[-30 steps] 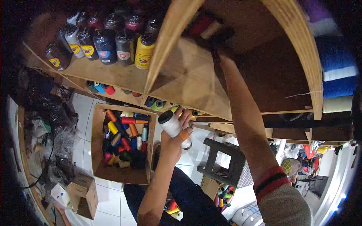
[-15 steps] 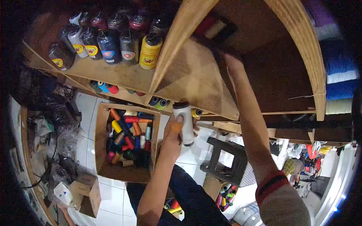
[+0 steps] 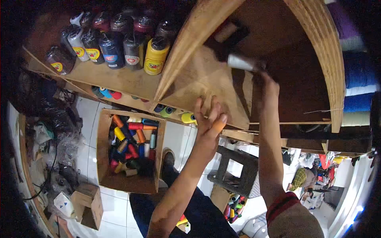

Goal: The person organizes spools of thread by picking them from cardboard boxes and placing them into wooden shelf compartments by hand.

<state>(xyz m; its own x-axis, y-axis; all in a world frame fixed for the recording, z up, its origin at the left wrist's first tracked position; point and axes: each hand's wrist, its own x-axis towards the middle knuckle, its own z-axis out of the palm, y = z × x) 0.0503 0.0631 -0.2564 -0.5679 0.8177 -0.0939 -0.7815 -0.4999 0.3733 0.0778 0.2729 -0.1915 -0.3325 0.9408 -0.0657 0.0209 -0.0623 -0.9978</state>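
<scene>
A white thread cone (image 3: 239, 62) is inside the right shelf compartment, tipped on its side and smeared by motion. My right hand (image 3: 268, 81) is closed at its dark end; the fingers are shadowed. Below and to the left, my left hand (image 3: 210, 119) is empty with its fingers spread, in front of the plywood shelf board (image 3: 206, 79). Deeper in the compartment lies a tan thread spool (image 3: 225, 31) between darker ones.
Wrapped thread cones, among them a yellow one (image 3: 155, 55), stand on the left shelf. A cardboard box (image 3: 104, 158) of coloured spools sits on the floor. Nearby are a dark stool (image 3: 220, 162) and a smaller open box (image 3: 95, 202). Folded fabric (image 3: 357, 75) lies at right.
The white thread cone has gone from my left hand up into the compartment, at my right hand. My left hand has opened and risen toward the shelf board.
</scene>
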